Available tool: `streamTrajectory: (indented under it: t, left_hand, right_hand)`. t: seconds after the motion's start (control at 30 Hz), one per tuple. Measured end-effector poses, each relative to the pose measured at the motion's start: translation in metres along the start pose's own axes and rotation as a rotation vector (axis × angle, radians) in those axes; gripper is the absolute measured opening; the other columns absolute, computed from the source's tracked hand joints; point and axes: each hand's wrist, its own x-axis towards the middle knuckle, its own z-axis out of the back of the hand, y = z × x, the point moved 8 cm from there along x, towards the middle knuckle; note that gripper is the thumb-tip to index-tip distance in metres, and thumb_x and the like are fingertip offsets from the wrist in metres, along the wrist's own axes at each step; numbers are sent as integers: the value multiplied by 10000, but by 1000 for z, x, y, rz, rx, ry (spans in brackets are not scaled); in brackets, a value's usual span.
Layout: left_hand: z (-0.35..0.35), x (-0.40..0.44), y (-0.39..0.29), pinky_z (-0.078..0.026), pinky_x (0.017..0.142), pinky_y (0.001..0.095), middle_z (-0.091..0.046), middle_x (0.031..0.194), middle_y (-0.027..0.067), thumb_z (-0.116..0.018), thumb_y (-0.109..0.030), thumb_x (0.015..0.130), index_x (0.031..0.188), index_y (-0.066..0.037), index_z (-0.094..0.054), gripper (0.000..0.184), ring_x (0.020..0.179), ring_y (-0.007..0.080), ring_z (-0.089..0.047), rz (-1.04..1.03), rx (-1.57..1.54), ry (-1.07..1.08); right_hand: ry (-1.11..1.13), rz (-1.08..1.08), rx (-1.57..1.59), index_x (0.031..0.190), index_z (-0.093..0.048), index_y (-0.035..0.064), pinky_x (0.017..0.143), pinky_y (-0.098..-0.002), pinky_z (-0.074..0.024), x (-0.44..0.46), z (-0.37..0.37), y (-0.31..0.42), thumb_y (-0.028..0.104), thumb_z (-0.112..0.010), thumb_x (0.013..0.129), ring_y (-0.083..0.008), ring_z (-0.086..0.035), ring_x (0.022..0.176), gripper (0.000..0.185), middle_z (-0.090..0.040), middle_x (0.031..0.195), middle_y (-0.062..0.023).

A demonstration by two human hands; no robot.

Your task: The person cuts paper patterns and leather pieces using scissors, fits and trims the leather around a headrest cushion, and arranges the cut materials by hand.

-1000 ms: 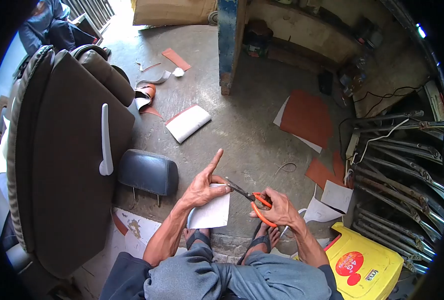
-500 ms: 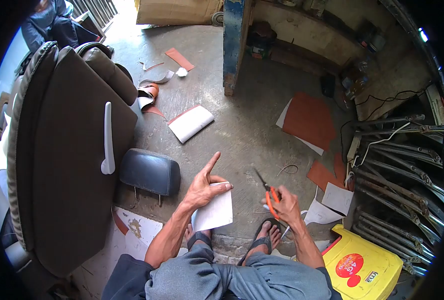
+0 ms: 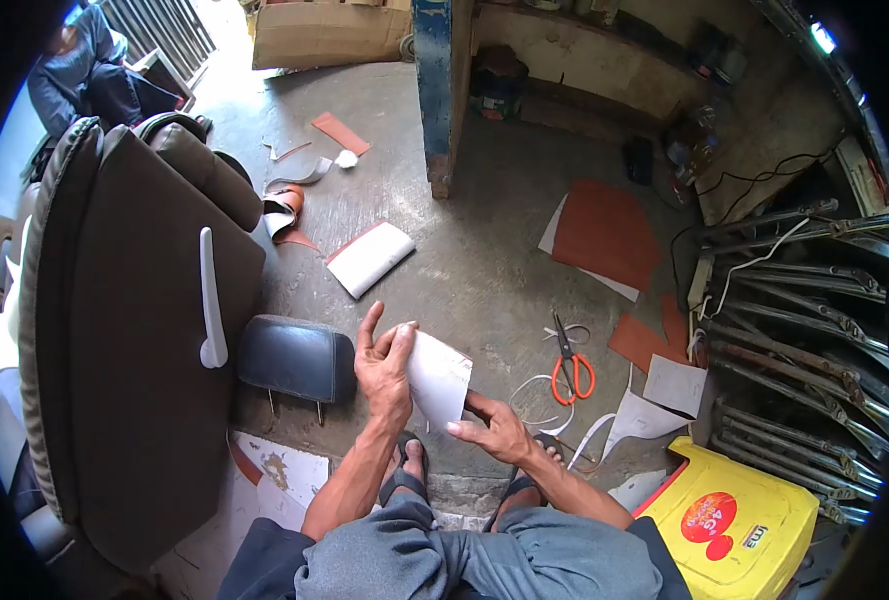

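Note:
My left hand [image 3: 384, 375] grips a white-backed piece of vinyl [image 3: 438, 372] by its upper left edge, thumb in front and index finger pointing up. A thin reddish-brown line shows along the piece's top edge. At its lower right edge is my right hand [image 3: 499, 432], thumb and fingers apart; its fingertips are partly hidden, and I cannot tell whether they touch the piece. On the floor to the right lie orange-handled scissors [image 3: 572, 372], blades upward in view, beside thin white offcut strips [image 3: 536, 400].
A brown seat [image 3: 154, 330] and black headrest [image 3: 296, 358] stand at left. Ahead lie a folded vinyl piece [image 3: 371, 259] and brown sheets [image 3: 604, 235]. At right are a yellow stool [image 3: 739, 520] and stacked metal frames [image 3: 804, 350]. A seated person [image 3: 89, 70] is far left.
The scissors have left my right hand and now lie on the floor. That hand has moved left to the vinyl piece, which my left hand has raised and turned.

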Motion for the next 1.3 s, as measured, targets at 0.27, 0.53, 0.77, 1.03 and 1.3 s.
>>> streamTrajectory:
  t: [0.27, 0.53, 0.77, 1.03, 1.3]
  left_hand:
    - [11, -11, 4, -552, 841, 271, -743, 1035, 141, -694, -47, 948, 1428, -17, -455, 537, 917, 137, -684, -28, -155, -22]
    - [2, -7, -10, -494, 989, 334, -713, 1164, 140, -647, -129, 987, 1338, -41, -598, 366, 1054, 190, -669, -18, 276, 100]
    - [-77, -23, -39, -461, 1016, 388, -755, 806, 54, -737, -204, 892, 996, -30, -775, 207, 787, 230, -716, -424, 1011, 773]
    - [3, 0, 15, -480, 841, 281, -734, 922, 34, -722, -164, 931, 1061, 17, -755, 224, 860, 115, -636, 185, 358, 217]
    - [19, -6, 27, -483, 849, 281, -727, 999, 48, -716, -157, 945, 1132, 37, -714, 269, 889, 126, -635, 232, 167, 148]
  right_hand:
    - [-303, 9, -182, 1194, -701, -13, 789, -289, -547, -2, 19, 36, 308, -696, 966, -100, -680, 902, 394, -770, 972, -117]
    - [-344, -33, -329, 1106, -737, 23, 639, -298, -519, -8, 40, 42, 319, -696, 961, -61, -646, 739, 333, -724, 774, -128]
    - [-247, -105, -398, 1047, -741, 9, 661, -308, -534, -6, 46, 39, 327, -701, 954, -95, -682, 746, 335, -718, 765, -108]
    - [-388, -15, 105, 1251, -656, -6, 890, -285, -527, -21, 85, -6, 175, -838, 835, -134, -674, 973, 488, -732, 1078, -76]
    - [-480, -58, 209, 1154, -705, -43, 844, -255, -526, -21, 86, -3, 199, -791, 892, -116, -678, 930, 368, -748, 1040, -93]
